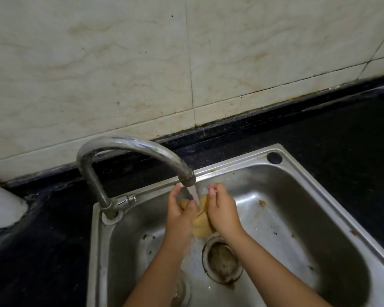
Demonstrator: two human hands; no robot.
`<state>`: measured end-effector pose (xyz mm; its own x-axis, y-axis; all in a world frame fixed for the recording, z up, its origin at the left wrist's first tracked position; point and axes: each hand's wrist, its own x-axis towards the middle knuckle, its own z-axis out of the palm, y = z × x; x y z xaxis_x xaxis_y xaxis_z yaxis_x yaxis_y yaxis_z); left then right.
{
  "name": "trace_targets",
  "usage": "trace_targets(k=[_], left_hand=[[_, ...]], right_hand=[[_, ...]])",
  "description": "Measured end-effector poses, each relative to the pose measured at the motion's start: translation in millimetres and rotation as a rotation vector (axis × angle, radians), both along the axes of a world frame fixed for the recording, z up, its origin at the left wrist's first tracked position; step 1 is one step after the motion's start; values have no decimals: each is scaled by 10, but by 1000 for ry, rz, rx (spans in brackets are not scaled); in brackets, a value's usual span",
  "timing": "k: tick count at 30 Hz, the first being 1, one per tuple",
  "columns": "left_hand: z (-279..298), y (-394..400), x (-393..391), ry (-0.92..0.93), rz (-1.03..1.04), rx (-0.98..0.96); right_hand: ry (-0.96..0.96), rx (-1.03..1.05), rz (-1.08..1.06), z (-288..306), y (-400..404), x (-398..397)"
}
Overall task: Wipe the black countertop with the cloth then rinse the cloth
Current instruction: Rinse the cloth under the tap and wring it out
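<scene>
A bunched yellow-brown cloth (201, 224) is held over the steel sink (293, 196), right under the tap's spout (186, 179). Water runs from the spout onto the cloth. My left hand (179, 214) grips the cloth's left side and my right hand (223, 212) grips its right side, so most of the cloth is hidden between them. The black countertop (341, 134) surrounds the sink to the right, behind and on the left.
The curved metal tap (129, 145) rises from the sink's back left corner. A dirty drain strainer (222, 261) lies below the hands. A white object (2, 207) sits on the counter at far left. Tiled wall (120, 63) stands behind.
</scene>
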<state>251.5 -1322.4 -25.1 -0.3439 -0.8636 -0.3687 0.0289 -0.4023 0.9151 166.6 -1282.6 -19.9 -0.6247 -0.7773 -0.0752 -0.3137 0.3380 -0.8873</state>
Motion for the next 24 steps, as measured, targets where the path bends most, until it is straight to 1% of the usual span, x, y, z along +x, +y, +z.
trace_targets(k=[3, 5, 7, 8, 11, 13, 14, 16, 18, 19, 22, 24], left_hand=[[41, -113, -23, -28, 60, 5], [73, -122, -60, 52, 31, 79], [102, -69, -81, 229, 16, 197], [103, -42, -81, 290, 1, 235], [113, 11, -42, 364, -2, 276], [101, 38, -10, 376, 13, 292], [87, 60, 0, 339, 3, 264], [40, 99, 32, 116, -37, 99], [14, 96, 98, -100, -93, -71], [20, 86, 136, -162, -134, -101], [10, 29, 229, -288, -268, -19], [56, -13, 252, -339, -342, 43]], right_hand=[[-47, -95, 191, 90, 69, 128], [-17, -97, 230, 81, 66, 183], [64, -58, 162, 33, 35, 140], [83, -30, 119, 1, 22, 97], [145, 58, 113, -97, -11, 45], [119, 45, 57, -148, -23, 43], [69, 27, 5, -147, -22, 28], [-38, -35, -73, -126, 16, -26], [-88, -124, -3, -70, 71, -67], [-106, -153, 60, -44, 92, -76], [-213, -178, 183, 9, 103, -119], [-278, -165, 239, 34, 85, -159]])
